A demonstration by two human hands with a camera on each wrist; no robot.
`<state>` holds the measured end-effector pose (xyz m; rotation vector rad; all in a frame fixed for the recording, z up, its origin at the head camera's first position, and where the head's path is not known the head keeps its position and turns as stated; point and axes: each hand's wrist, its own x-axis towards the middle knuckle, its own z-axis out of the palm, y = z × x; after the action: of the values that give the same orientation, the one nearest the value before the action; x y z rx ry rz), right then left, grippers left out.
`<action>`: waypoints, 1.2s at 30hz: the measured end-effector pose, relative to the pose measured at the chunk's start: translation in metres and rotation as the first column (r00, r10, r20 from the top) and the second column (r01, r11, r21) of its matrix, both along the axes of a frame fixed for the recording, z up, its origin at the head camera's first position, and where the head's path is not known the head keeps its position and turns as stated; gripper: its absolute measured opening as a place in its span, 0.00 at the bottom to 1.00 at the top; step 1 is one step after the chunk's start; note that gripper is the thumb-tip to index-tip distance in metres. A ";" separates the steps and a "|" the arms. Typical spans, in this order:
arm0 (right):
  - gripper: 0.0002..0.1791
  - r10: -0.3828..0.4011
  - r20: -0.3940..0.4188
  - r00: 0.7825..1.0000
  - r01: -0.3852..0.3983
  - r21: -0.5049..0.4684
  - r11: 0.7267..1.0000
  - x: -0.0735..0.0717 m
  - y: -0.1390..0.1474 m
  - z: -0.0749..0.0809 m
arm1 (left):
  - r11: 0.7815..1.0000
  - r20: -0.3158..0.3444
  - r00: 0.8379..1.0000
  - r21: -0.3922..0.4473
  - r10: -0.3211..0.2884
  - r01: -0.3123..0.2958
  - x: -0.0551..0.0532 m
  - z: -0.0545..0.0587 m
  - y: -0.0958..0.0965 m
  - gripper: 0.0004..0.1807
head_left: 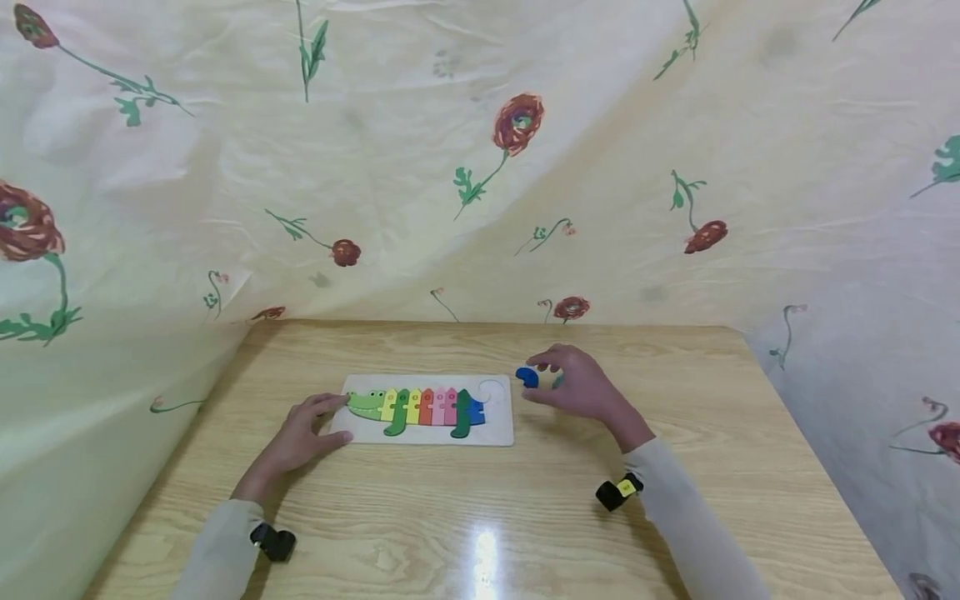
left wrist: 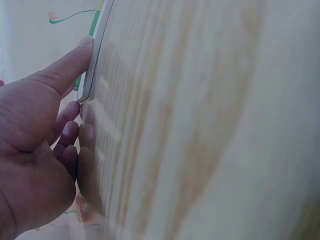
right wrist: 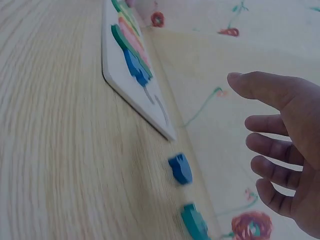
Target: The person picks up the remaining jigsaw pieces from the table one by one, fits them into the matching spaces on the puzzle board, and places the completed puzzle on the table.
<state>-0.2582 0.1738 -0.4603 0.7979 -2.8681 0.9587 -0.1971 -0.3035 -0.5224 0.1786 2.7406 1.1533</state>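
Observation:
A white wooden puzzle board lies on the table, bearing a crocodile of coloured pieces. Its green head faces left; the blue piece at the right end borders a curved outline. My left hand rests at the board's left end, thumb at the near corner and fingers along the left side. Right of the board, my right hand hovers with thumb and fingers spread apart. Below it a loose blue piece and a teal piece lie on the table, apart from the fingers.
The wooden table reaches back to a flowered cloth, which hangs behind it and along both sides. Each wrist carries a small black camera, one on the left and one on the right.

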 end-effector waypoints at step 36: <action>0.38 -0.205 0.057 0.977 0.204 0.026 0.979 -0.016 0.061 -0.054 | 1.000 0.006 1.000 0.012 0.008 -0.008 -0.001 -0.003 -0.001 0.40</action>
<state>-0.2745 0.2351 -0.5143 0.4692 -2.9412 0.9445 -0.1979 -0.3040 -0.5252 0.1657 2.7324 1.1705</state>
